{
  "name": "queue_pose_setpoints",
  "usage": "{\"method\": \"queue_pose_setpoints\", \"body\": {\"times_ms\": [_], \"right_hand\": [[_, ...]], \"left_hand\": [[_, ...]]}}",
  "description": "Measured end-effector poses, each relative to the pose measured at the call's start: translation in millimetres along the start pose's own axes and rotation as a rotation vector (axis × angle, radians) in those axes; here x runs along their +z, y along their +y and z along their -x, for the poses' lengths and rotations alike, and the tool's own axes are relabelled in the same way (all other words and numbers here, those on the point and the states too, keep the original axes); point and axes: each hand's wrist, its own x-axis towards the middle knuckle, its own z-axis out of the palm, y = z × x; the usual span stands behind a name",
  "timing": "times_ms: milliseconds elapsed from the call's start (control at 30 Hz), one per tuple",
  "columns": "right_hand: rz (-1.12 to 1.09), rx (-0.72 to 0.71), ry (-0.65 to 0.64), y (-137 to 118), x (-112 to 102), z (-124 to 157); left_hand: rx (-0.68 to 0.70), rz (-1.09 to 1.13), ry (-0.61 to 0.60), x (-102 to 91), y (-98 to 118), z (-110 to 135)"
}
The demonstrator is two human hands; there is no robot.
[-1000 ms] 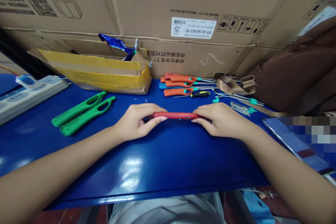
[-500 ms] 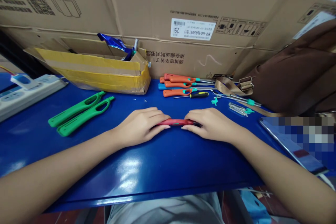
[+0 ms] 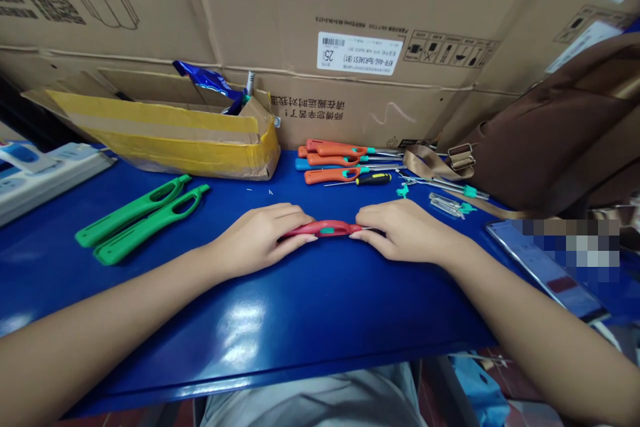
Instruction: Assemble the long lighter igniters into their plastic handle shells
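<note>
Turning the red handle w/ both hands rn; it was edge-on 1 sec ago, now its loop & teal trigger show, which imo means it's still being worked in hand, not set down; L hand grips one end, R hand pinches the other, and they've come closer together; it's over mid blue table, can't tell if touching. Screwdriver + orange-handled tools lie beyond it, unmoved afaict; two green handles sit off left, same spot too.
</note>
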Motion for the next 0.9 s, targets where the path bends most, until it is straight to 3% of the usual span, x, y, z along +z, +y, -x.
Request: {"method": "queue_pose_setpoints", "body": {"times_ms": [133, 400, 567, 733, 900], "right_hand": [[-0.032, 0.023, -0.038, 3.2, 0.7, -2.0], [-0.099, 0.121, -0.069, 19.2, -0.6, -1.3], [-0.119, 0.158, -0.080, 25.2, -0.9, -1.5], [-0.105, 0.212, -0.033, 28.5, -0.2, -1.1], [-0.163, 0.210, -0.009, 34.6, -2.9, 2.9]], "left_hand": [[-0.077, 0.003, -0.059, -1.4, -7.5, 0.9], [-0.206, -0.019, 0.039, 1.0, -16.7, 2.4], [-0.295, 0.113, 0.143, 0.3, -17.5, 0.5], [-0.333, 0.230, 0.167, 0.2, -15.4, -1.8], [-0.321, 0.195, 0.142, 0.8, -14.0, -1.0]]}}
